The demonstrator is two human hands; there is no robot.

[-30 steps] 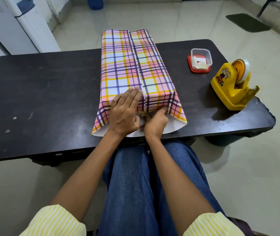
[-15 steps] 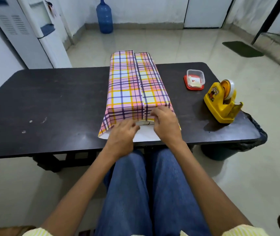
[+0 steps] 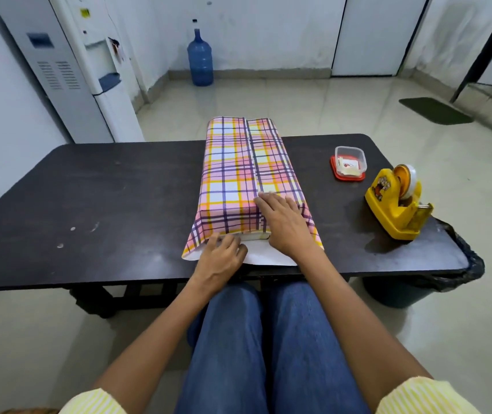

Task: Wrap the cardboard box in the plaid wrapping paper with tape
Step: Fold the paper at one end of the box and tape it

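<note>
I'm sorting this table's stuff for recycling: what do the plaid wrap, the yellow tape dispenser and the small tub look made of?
Plaid wrap: paper, fairly matte, white on the back; it holds sharp creases.
Yellow tape dispenser: moulded plastic, glossy, with soft highlights.
Small tub: clear plastic, since its contents show through; the red piece under it is probably a plastic lid.

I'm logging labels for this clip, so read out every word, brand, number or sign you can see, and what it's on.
None can be read.
The tape dispenser: cartoon sticker, no legible words.
The plastic container: paper inside with a red mark, too blurred.
The water dispenser: yellow sticker and blue panel, too small to read.
</note>
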